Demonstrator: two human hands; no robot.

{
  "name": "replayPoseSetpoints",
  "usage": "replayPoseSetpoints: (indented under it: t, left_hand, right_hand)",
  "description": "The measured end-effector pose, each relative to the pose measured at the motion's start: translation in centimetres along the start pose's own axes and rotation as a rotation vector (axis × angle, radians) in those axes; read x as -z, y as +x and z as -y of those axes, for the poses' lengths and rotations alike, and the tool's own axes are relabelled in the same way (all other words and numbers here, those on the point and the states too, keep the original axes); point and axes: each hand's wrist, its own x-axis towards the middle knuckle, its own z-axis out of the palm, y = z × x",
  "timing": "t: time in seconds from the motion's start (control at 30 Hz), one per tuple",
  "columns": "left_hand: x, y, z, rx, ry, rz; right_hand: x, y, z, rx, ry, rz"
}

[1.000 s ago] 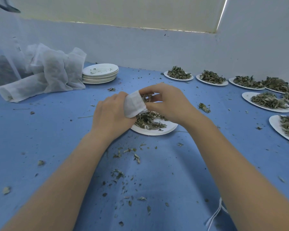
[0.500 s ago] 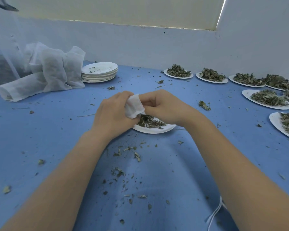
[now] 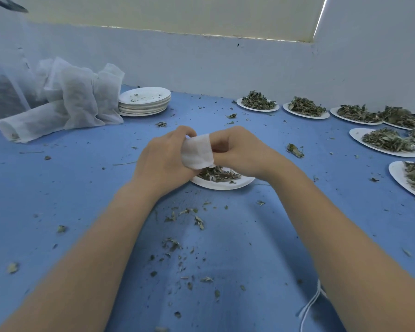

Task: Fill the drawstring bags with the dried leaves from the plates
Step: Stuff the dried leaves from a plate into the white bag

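A small white drawstring bag [image 3: 197,150] hangs between both hands above a white plate [image 3: 225,183] that carries a thin layer of dried leaves [image 3: 217,174]. My left hand [image 3: 163,161] grips the bag's left side. My right hand [image 3: 240,152] holds its right edge, with curled fingers partly tucked behind the cloth. The bag's opening is hidden by the hands.
Several plates heaped with dried leaves [image 3: 258,103] line the back right and right edge. A stack of used plates [image 3: 144,101] and filled white bags [image 3: 79,99] sit at the back left. Leaf crumbs [image 3: 177,245] litter the blue table; a white string [image 3: 312,303] lies near my right forearm.
Both hands dropped closer to the plate, then lifted slightly; the bag turned from the left hand's side to hang between the hands, and the right hand closed onto its edge.
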Motion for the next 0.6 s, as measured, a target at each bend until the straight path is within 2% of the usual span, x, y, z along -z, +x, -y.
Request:
replayPoseSetpoints:
  t: [0.1, 0.2, 0.23, 0.37, 0.5, 0.6]
  left_hand:
    - [0.5, 0.1, 0.5, 0.036, 0.048, -0.011]
    - [0.9, 0.0, 1.0, 0.070, 0.078, -0.051]
    - [1.0, 0.0, 1.2, 0.080, 0.082, -0.071]
    - [1.0, 0.1, 1.4, 0.105, 0.099, -0.103]
    - [0.8, 0.0, 1.4, 0.107, 0.112, -0.097]
    - [0.9, 0.1, 1.4, 0.107, 0.128, -0.095]
  right_hand:
    - [0.4, 0.1, -0.8, 0.035, 0.118, -0.198]
    - [0.1, 0.4, -1.7, -0.041, -0.050, -0.405]
    - [0.0, 0.5, -2.0, -0.082, -0.169, -0.388]
    - [-1.0, 0.7, -2.6, -0.196, -0.536, -0.119]
    - [-1.5, 0.9, -2.8, -0.194, -0.684, -0.050]
    - [-1.0, 0.9, -2.8, -0.193, -0.624, -0.073]
